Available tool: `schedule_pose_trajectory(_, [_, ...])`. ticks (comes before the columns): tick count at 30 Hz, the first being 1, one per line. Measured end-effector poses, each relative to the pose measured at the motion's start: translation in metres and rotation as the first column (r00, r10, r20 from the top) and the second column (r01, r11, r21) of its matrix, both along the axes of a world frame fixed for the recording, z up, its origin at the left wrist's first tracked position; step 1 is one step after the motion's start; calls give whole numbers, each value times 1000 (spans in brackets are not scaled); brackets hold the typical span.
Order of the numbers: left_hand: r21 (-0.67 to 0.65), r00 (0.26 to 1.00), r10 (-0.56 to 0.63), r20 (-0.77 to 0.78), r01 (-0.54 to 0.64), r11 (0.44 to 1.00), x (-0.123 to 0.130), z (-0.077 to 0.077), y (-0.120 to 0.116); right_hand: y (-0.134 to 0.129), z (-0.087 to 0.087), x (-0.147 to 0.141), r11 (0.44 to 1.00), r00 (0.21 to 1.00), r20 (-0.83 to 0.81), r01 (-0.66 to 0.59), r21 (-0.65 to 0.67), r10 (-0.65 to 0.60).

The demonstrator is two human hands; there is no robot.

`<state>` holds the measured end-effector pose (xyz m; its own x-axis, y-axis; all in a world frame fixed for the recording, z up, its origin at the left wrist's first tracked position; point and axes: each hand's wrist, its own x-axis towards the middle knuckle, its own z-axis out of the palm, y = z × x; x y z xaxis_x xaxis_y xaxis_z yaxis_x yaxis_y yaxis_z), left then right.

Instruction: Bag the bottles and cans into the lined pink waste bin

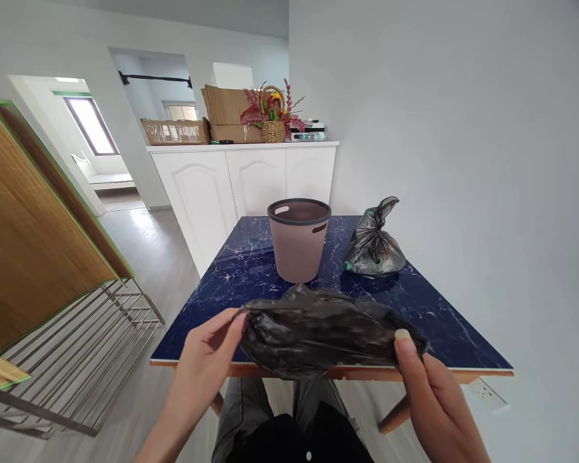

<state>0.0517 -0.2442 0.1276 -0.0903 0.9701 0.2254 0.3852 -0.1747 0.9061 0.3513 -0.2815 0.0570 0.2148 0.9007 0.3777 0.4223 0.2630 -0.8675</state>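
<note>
A black plastic garbage bag (318, 331) is stretched sideways between my two hands, above the table's front edge. My left hand (207, 360) pinches its left end between thumb and fingers. At the other end, my right hand (422, 379) grips the bag with the thumb on top. Behind the bag, a pinkish-brown trash can (298, 251) with a dark rim and handle slots stands upright on the table; no liner shows at its rim. To the right of the can sits a tied, filled black garbage bag (375, 244), apart from both hands.
The blue marble-patterned table (241, 257) has a wooden edge and stands against the right wall. A white cabinet (260, 173) behind it carries cardboard boxes (231, 106) and a flower basket (273, 130). On the left is a metal rack (125, 321) below a wooden panel (38, 225).
</note>
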Motion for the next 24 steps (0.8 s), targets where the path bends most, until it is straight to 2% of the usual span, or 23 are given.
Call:
schedule_pose_trajectory(2, [0,991,78,108,-79,997,-8,-6,7,-2,4,-6,998,998,2,65,-9,-65])
schedule_pose_trajectory(4, [-28,968,121,222,-118,993,-13,-11,13,-5,6,-12,997,997,8,76,-25,-76])
schedule_pose_trajectory(6, [-46,948,172,268,-166,985,-13,-13,15,-8,7,-15,996,998,11,64,-59,-64])
schedule_pose_trajectory(7, [0,943,213,257,-221,975,-11,-13,14,-9,8,-17,995,998,6,58,-76,-58])
schedule_pose_trajectory(8, [108,938,257,231,-288,952,-8,-10,11,-10,10,-18,995,998,-9,56,-86,-57])
schedule_pose_trajectory(9, [265,937,288,197,-334,905,-4,-6,8,-10,13,-19,995,998,-34,51,-88,-54])
schedule_pose_trajectory(10, [438,943,294,157,-333,835,1,0,5,-8,18,-20,996,997,-62,30,-82,-35])
schedule_pose_trajectory(11, [588,959,265,102,-273,762,6,8,1,-7,25,-21,997,996,-87,-16,-70,10])
schedule_pose_trajectory(12, [684,979,202,22,-163,711,10,18,-1,-4,33,-24,995,991,-104,-86,-53,80])
schedule_pose_trajectory(13, [718,990,117,-83,-22,696,15,29,-3,-1,43,-26,986,981,-112,-166,-34,161])
schedule_pose_trajectory(15, [603,938,-84,-337,283,746,24,53,-2,4,64,-30,947,944,-85,-320,-3,319])
schedule_pose_trajectory(17, [343,786,-285,-549,522,781,30,74,5,8,81,-32,906,906,-11,-423,20,423])
schedule_pose_trajectory(18, [205,691,-369,-621,598,775,33,82,9,9,86,-31,893,894,35,-449,31,448])
schedule_pose_trajectory(20, [-1,525,-473,-708,669,744,35,89,19,8,88,-25,896,895,108,-440,60,432])
schedule_pose_trajectory(21, [-56,473,-481,-738,668,742,35,90,25,6,85,-19,907,907,111,-415,70,406])
schedule_pose_trajectory(22, [-85,441,-463,-769,647,758,33,88,30,3,80,-13,920,921,79,-386,69,381])
schedule_pose_trajectory(24, [-73,425,-364,-829,563,823,27,82,43,-6,67,-1,943,939,-88,-333,18,333])
